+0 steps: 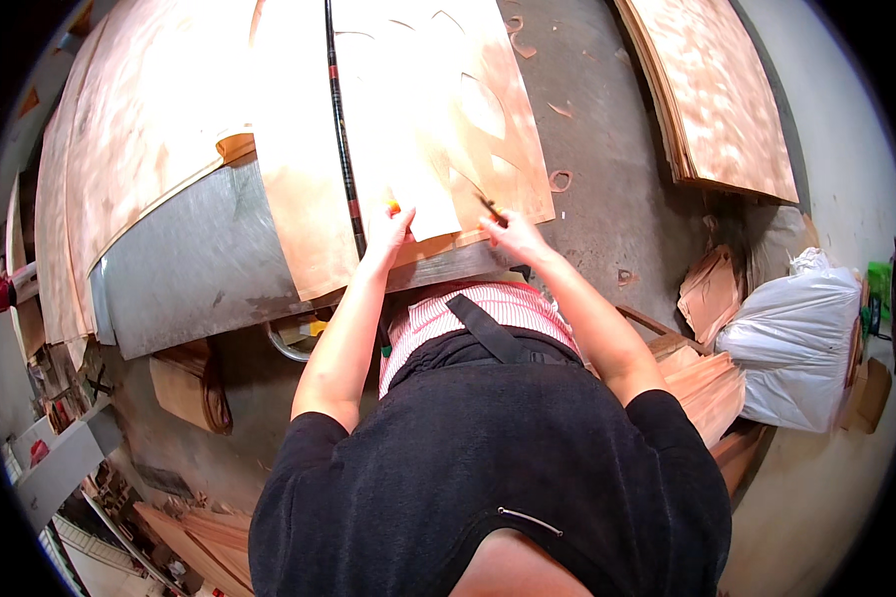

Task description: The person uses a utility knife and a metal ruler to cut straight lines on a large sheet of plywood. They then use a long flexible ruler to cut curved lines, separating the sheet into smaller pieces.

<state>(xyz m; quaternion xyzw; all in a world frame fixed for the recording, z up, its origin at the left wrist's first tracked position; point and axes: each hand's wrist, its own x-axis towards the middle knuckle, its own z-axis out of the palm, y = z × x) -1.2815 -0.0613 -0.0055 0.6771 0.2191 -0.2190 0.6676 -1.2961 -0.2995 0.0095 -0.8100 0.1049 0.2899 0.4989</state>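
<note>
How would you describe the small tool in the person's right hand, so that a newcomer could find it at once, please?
Start at the grey workbench and the pale veneer sheet lying across it. At the sheet's near edge, the right hand pinches a short dark cutting tool, its tip on the wood. Unlike the long black rod beside the left hand, it is tiny and slanted.

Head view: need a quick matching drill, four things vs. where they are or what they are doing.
Things:
1. left hand
2. right hand
3. white sack
4. veneer stack

Places or states:
A. on the floor at far right
B. pressing flat on the veneer sheet on the table
C. lying at upper right, apart from the table
D. gripping a small dark tool

Pairs: 1-B, 2-D, 3-A, 4-C
</note>
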